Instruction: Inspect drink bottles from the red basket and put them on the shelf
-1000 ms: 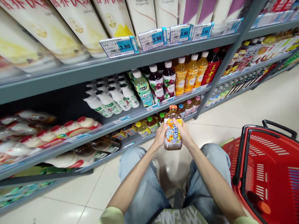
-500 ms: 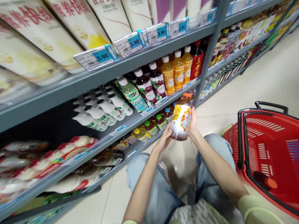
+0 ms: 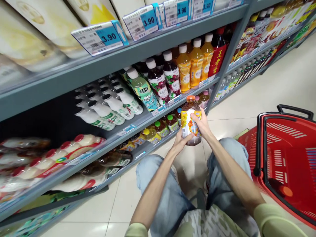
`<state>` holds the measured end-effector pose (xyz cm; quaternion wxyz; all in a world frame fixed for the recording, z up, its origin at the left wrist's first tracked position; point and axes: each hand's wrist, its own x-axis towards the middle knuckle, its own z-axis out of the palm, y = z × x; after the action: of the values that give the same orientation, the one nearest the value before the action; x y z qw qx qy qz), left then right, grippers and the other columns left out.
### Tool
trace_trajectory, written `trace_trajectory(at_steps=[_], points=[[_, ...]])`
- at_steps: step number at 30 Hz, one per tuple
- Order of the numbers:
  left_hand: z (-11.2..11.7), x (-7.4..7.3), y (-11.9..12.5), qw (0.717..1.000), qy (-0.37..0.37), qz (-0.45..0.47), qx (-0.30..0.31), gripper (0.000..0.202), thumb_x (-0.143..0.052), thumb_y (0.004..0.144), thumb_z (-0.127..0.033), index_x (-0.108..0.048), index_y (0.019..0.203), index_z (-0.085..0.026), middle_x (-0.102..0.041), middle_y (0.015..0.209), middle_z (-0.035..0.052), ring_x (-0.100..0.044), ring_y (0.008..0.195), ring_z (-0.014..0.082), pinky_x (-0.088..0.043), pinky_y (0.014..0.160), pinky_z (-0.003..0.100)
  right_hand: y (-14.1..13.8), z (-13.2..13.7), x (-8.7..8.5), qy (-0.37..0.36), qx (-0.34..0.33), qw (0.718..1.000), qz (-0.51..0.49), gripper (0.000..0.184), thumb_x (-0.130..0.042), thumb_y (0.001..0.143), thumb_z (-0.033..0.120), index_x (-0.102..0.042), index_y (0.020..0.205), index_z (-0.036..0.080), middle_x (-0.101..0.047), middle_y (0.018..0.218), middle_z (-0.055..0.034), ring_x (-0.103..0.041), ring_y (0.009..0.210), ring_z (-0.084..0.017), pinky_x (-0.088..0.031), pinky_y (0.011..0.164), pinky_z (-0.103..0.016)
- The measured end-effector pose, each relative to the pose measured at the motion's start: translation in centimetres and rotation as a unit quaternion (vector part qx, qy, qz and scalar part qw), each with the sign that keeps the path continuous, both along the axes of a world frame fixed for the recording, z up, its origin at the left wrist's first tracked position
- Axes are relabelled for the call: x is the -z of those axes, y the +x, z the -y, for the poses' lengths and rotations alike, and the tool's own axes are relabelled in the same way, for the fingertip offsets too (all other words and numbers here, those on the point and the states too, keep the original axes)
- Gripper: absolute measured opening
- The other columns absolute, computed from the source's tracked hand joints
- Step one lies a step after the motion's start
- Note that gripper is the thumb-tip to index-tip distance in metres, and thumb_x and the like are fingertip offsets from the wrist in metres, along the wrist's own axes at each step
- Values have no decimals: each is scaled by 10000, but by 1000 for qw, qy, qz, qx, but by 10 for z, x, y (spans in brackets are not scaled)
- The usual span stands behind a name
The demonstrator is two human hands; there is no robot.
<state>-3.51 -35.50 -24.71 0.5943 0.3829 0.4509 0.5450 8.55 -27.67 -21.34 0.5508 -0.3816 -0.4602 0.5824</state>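
In the head view, I grip an orange-capped tea bottle (image 3: 189,128) in both hands, cap up, above the tiled floor (image 3: 229,131) and in front of the lower shelves. My left hand (image 3: 180,142) closes on its lower side, thumb across the label; my right hand (image 3: 203,124) clasps the other side, thumb on the label's upper part. The fingers behind the bottle are mostly hidden. Past it, on the middle shelf, stand 3 orange juice bottles (image 3: 184,73) in front, 2 grape juice bottles (image 3: 159,85) and rows of small white bottles (image 3: 111,111). Price tags (image 3: 105,38) above read 3.90. Beside my right knee sits a red shopping basket (image 3: 296,131), with 1 orange-capped dark bottle (image 3: 276,185) inside.
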Motion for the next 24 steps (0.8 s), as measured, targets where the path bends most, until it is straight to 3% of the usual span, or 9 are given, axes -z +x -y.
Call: trace_trajectory(at_steps=[3, 7, 19, 24], points=[[-3, 4, 2, 999, 22, -38, -31, 793, -869, 681, -533, -595, 1312, -137, -712, 1288, 158, -671, 1204, 367, -529, 1072, 498, -3, -7, 0, -2, 13, 999, 46, 742, -910, 664, 385, -602, 1325, 244, -705, 1221, -52, -682, 1106, -231, -545, 1028, -368], [0, 12, -2, 984, 26, -169, -44, 805, -886, 684, -457, -554, 1356, -164, -714, 1242, 137, -690, 1094, 302, -536, 991, 428, -4, -10, 3, -16, 26, 998, 63, 820, -950, 581, 391, -573, 1281, 193, -682, 1264, -100, -662, 1145, -264, -514, 1072, -414], [0, 14, 9, 976, 34, -213, -19, 806, -846, 745, -398, -517, 1448, -179, -691, 1301, 134, -677, 1123, 284, -511, 1019, 400, -1, -10, 15, -72, 82, 992, 62, 644, -758, 813, 617, -589, 1275, 202, -675, 1290, -95, -624, 1227, -245, -464, 1094, -359], [-1, 17, 8, 979, 48, -200, 17, 854, -798, 797, -563, -493, 1498, -184, -635, 1404, 154, -598, 1301, 329, -434, 1147, 454, 6, -17, 31, -104, 80, 991, 24, 615, -633, 864, 712, -596, 1244, 231, -676, 1257, -60, -612, 1226, -226, -497, 1030, -325]])
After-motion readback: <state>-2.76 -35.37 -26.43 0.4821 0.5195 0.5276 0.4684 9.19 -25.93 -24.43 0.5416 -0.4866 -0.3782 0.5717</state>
